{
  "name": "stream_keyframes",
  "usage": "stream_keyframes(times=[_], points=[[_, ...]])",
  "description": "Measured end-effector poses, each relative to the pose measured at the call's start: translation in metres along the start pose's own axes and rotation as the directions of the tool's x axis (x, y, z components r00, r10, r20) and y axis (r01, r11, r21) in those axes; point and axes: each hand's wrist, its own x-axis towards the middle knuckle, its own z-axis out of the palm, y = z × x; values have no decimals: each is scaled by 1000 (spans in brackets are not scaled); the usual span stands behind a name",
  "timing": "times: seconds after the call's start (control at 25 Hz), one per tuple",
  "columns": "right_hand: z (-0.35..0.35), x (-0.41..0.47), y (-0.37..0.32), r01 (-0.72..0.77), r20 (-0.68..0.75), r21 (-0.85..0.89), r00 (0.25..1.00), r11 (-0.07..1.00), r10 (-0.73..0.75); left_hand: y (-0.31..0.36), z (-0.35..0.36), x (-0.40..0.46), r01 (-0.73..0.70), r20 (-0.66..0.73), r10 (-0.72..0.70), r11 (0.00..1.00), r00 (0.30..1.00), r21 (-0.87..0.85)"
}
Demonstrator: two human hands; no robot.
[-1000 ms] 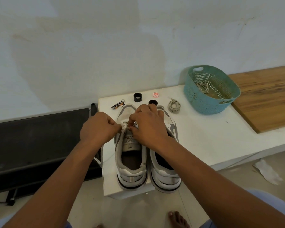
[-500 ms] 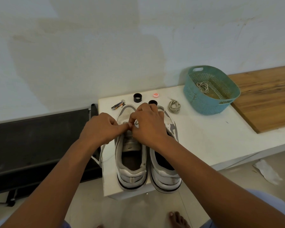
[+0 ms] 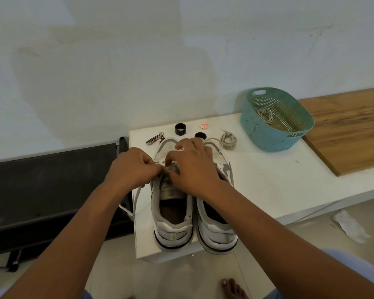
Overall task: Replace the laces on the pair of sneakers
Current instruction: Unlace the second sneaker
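- Pale, patchy wall (image 3: 181, 61) rises behind a white table (image 3: 268, 180); a wooden board (image 3: 350, 126) lies on the table's far right end.
- Two white sneakers stand side by side at the table's near edge, heels toward the person: the left sneaker (image 3: 172, 221) and the right sneaker (image 3: 216, 231), touching or nearly so.
- Left hand (image 3: 134, 167) hovers over the left sneaker's lacing area, fingers curled and pinching a white lace (image 3: 136, 197) that trails down past the table's left edge.
- Right hand (image 3: 192, 167) meets it over the same shoe, thumb and fingertips pinched at the eyelets; what exactly it pinches is hidden between the two hands.
- Beyond the toes lie a nail clipper (image 3: 154, 139), two black rings (image 3: 180, 129), one of them half hidden behind the right hand, and a small red-and-white disc (image 3: 204, 125).
- A coiled beige lace (image 3: 228, 140) sits just right of the right sneaker's toe.
- Farther right stands a teal perforated basket (image 3: 257, 134) with another coiled lace (image 3: 266, 115) inside.
- A dark bench-like thing (image 3: 52, 190) stands left of the table.
- On the tiled floor (image 3: 181, 277) a bare foot (image 3: 233, 289) shows below, and a crumpled white scrap (image 3: 350, 225) lies to the right.
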Motion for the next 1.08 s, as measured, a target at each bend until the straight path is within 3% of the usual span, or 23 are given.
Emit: stream_keyframes(times=[0.12, 0.28, 0.36, 0.72, 1.08], points=[[-1, 2, -1, -33, -33, -63, 999, 997, 31, -2, -1, 0, 9, 9, -8, 1000, 1000, -20], [-2, 1, -2, -212, -204, 13, 956, 977, 210, -1, 1, 1, 27, 18, -27, 1000, 999, -16], [1, -2, -6, -245, -225, 14, 944, 970, 241, 1, 2, 0, 26, 9, -26, 999, 1000, -30], [-6, 5, -1, -221, 27, 124, 975, 967, 220, 4, 7, -5, -95, -39, 94, 995, 995, -22], [-15, 6, 7, -209, 129, 313, 976, 926, 176, 6, 15, -6, -124, -67, 122, 992, 990, -25]])
